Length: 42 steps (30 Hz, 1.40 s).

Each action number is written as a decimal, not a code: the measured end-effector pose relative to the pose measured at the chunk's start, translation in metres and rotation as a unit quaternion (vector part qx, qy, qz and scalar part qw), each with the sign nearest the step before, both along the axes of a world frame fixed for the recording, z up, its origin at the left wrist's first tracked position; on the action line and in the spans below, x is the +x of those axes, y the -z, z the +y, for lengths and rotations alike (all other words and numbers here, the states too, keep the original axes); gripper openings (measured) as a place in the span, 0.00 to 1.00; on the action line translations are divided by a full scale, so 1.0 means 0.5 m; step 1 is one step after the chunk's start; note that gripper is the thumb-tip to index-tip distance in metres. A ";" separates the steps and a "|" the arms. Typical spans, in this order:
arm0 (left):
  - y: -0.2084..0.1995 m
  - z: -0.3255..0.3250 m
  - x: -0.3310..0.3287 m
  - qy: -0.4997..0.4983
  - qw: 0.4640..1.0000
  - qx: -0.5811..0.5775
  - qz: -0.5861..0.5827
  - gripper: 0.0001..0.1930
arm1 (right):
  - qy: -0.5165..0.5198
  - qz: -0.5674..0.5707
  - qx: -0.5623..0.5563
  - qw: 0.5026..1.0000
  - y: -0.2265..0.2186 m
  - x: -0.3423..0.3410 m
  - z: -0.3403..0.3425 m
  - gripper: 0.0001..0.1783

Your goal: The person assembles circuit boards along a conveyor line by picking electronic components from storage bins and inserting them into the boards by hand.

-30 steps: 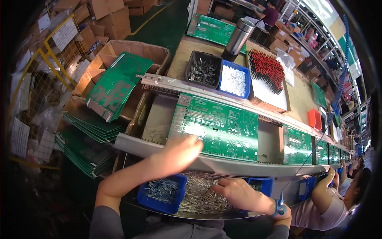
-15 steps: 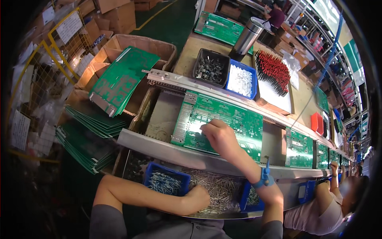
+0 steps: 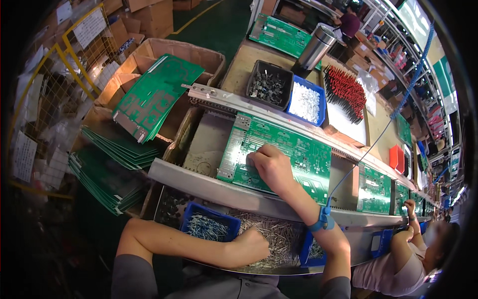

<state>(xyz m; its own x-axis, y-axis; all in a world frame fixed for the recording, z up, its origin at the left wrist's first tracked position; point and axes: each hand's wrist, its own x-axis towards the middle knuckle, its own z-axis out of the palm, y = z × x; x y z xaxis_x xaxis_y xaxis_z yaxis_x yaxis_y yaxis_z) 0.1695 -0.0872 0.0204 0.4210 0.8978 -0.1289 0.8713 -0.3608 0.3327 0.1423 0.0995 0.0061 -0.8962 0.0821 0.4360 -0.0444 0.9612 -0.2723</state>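
My right hand (image 3: 273,168) is over the left half of a green circuit board (image 3: 303,147), its fingers pinched close to the surface. Whatever sits between those fingertips is too small to make out. A blue band with a cord is around my right wrist. Lower down, my left hand (image 3: 251,247) is closed above a heap of thin-leaded components (image 3: 279,236); its fingertips are turned away and hidden. Left of that hand stands a blue bin (image 3: 209,222) of blue components, and a second blue bin (image 3: 313,249) is partly behind my right forearm.
Beyond the metal rail (image 3: 264,115) stand a black bin (image 3: 270,84), a blue bin of white parts (image 3: 304,102), red-topped black parts (image 3: 343,92) and a steel flask (image 3: 317,46). Boards (image 3: 159,97) fill a carton at left. A co-worker (image 3: 398,264) sits at right.
My left hand has shifted slightly right and up over the component heap. My right hand stays pinched at the board, slightly further left on it. The co-worker's raised hand has moved a little.
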 end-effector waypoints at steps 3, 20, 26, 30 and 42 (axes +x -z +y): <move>-0.004 0.000 -0.001 0.005 1.000 -0.008 -0.009 0.06 | -0.005 0.005 -0.001 1.000 -0.004 0.002 0.000 0.05; -0.126 -0.002 -0.138 -0.030 0.951 0.084 -0.297 0.05 | -0.037 -0.079 0.072 0.994 -0.062 0.083 -0.038 0.19; -0.097 0.049 -0.278 -0.323 0.846 0.238 -0.351 0.04 | -0.245 -0.142 0.040 0.958 -0.104 0.133 -0.174 0.05; -0.026 0.076 -0.292 -0.333 0.852 0.263 -0.307 0.05 | -0.321 -0.174 0.078 0.928 -0.050 0.141 -0.278 0.06; 0.037 0.105 -0.291 -0.302 0.890 0.276 -0.202 0.05 | -0.320 -0.188 0.101 0.923 0.009 0.108 -0.322 0.08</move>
